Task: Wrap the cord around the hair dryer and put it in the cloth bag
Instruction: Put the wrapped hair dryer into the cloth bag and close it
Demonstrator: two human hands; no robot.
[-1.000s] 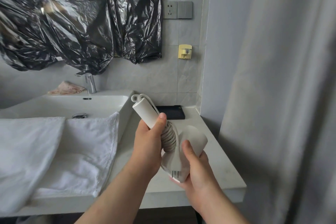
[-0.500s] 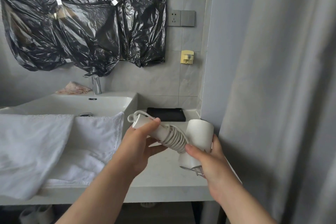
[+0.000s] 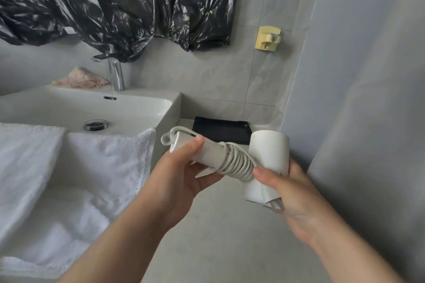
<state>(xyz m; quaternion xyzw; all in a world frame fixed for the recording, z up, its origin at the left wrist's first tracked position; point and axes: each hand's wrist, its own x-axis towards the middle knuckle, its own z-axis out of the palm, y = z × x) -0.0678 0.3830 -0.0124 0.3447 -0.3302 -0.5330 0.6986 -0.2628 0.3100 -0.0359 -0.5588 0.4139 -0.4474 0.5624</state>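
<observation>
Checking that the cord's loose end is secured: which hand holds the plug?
The right hand: it pins the plug against the hair dryer barrel. The left hand grips only the handle, beside the coiled cord.

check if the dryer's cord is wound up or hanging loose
Wound up: the cord coils in tight loops round the hair dryer handle, its plug held in the right hand.

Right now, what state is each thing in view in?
white hair dryer: held level by both hands.
white cord: coiled round the handle.
white plug: prongs bare, at the right palm.
left hand: grips the handle's end.
right hand: holds the dryer's head, thumb on the coils.
white towel: draped over the basin's front.
chrome tap: no water running.
yellow wall hook: empty.
cloth bag: not in view.
</observation>
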